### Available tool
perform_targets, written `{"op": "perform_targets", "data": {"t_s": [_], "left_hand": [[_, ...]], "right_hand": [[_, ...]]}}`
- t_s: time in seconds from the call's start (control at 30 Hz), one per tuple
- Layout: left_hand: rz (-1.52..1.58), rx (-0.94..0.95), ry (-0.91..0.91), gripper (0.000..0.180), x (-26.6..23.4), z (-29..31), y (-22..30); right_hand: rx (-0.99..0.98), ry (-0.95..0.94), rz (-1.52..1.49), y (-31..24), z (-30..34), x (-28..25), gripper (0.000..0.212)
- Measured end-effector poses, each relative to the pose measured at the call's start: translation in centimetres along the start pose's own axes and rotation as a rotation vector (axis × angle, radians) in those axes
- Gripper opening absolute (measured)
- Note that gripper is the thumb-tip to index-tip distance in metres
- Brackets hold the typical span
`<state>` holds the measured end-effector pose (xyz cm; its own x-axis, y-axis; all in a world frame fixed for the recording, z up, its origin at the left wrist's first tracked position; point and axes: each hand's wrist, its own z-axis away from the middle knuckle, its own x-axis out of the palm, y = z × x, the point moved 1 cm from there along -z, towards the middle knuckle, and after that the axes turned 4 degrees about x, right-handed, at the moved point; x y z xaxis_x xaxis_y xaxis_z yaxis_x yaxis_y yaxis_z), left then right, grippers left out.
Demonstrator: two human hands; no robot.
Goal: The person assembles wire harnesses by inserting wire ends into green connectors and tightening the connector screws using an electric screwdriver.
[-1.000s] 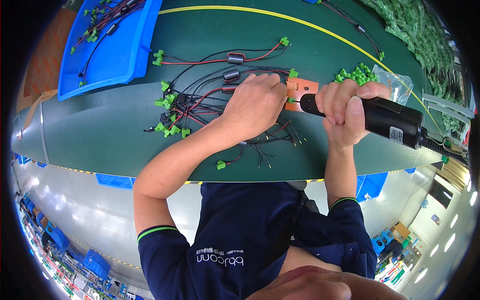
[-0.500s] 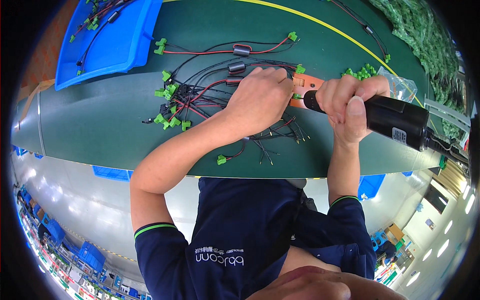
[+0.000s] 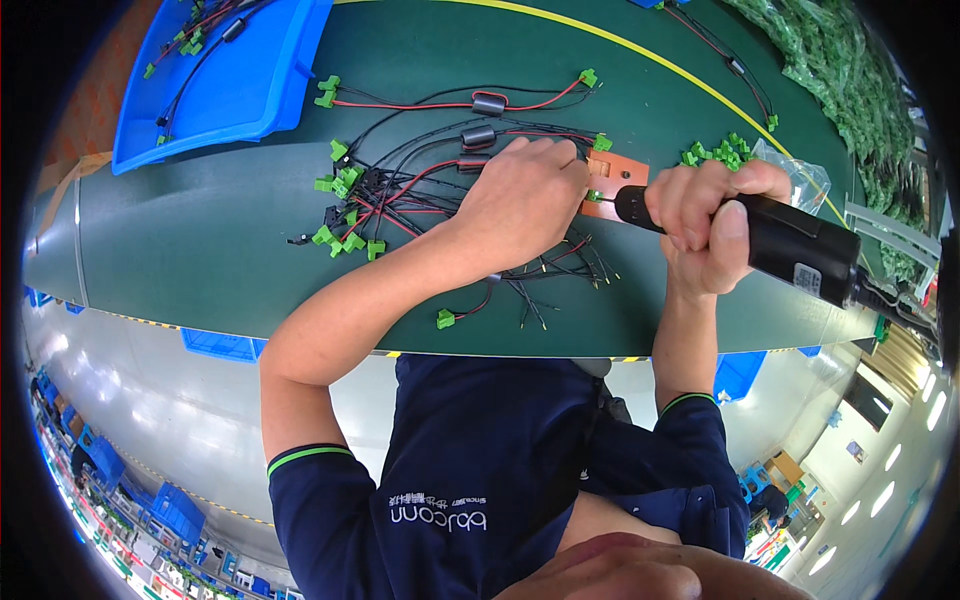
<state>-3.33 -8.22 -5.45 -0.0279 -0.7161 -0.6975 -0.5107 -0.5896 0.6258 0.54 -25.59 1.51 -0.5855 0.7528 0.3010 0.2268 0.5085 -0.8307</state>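
My right hand (image 3: 712,215) is wrapped round a black electric screwdriver (image 3: 805,250), lying nearly level with its nose to the left. The nose is over an orange fixture block (image 3: 630,166), and its thin bit meets a small green terminal connector (image 3: 596,195) at the block's left side. Beside that connector my left hand (image 3: 528,195) is closed, knuckles up, against the block's left edge. Its fingertips and whatever they pinch are hidden underneath. Around and under it spreads a heap of red and black wire harnesses (image 3: 385,195) with green connectors and black cylinders.
A blue bin (image 3: 210,100) holding more harnesses stands at the far left. Loose green connectors (image 3: 718,152) and a clear plastic bag (image 3: 795,175) lie beyond my right hand. Green bubble wrap (image 3: 835,90) is piled at the far right. The screwdriver's cord (image 3: 900,312) runs off right.
The whole view has shifted slightly. My right hand and the screwdriver have moved a little to the right, and more of the bit shows. My left hand keeps its place at the block.
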Motion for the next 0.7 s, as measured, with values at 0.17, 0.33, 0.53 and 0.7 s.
{"op": "perform_targets", "data": {"t_s": [0.17,0.33,0.53,0.7], "left_hand": [[0.000,-0.002,-0.032,0.009,0.0,0.0,0.0],[0.001,-0.010,-0.031,0.009,-0.1,0.0,0.2],[-0.003,-0.018,-0.055,0.010,-0.2,-0.2,0.3],[-0.003,0.007,-0.058,0.010,-0.2,-0.2,0.2]], "right_hand": [[-0.020,0.036,0.025,0.1,0.0,-0.3,0.029],[-0.016,0.052,0.056,0.4,-0.2,0.0,0.023],[0.027,0.125,0.037,0.9,-0.5,0.5,0.023],[0.053,0.241,0.047,0.9,0.0,0.5,0.022]]}}
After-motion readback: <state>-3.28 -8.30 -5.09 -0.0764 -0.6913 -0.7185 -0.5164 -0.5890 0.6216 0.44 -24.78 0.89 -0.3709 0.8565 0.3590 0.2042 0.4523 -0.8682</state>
